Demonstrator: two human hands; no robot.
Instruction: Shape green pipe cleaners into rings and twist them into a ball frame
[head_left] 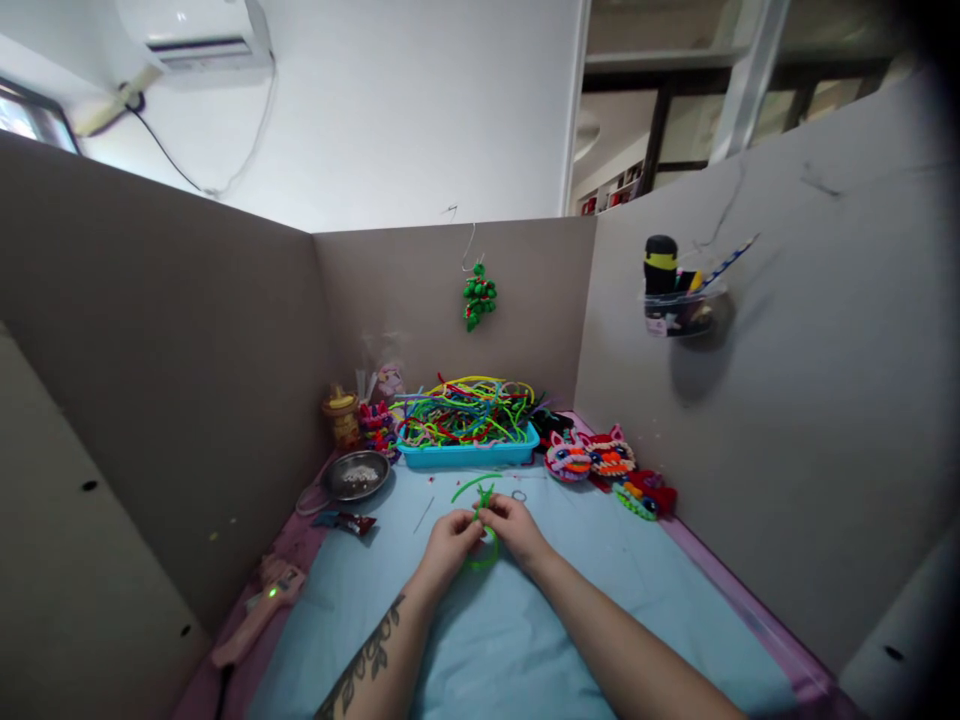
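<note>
My left hand (454,540) and my right hand (515,525) meet over the blue cloth, fingers pinched together on a bright green pipe cleaner (487,552). One end of it curves down in a loop below my fingers, and a short bunched or twisted part sticks up above them. Just beyond my hands lies another curved piece of green pipe cleaner (475,484). A thin metal rod or needle (424,514) rests on the cloth to the left, and a small ring-shaped item (519,495) is to the right.
A blue tray (469,456) heaped with coloured pipe cleaners stands at the back. Left are a metal bowl (355,476) with small white bits, pliers-like tool (345,522) and pink glue gun (259,612). Fuzzy animal heads (568,458) sit right; grey partitions (450,300) surround the table.
</note>
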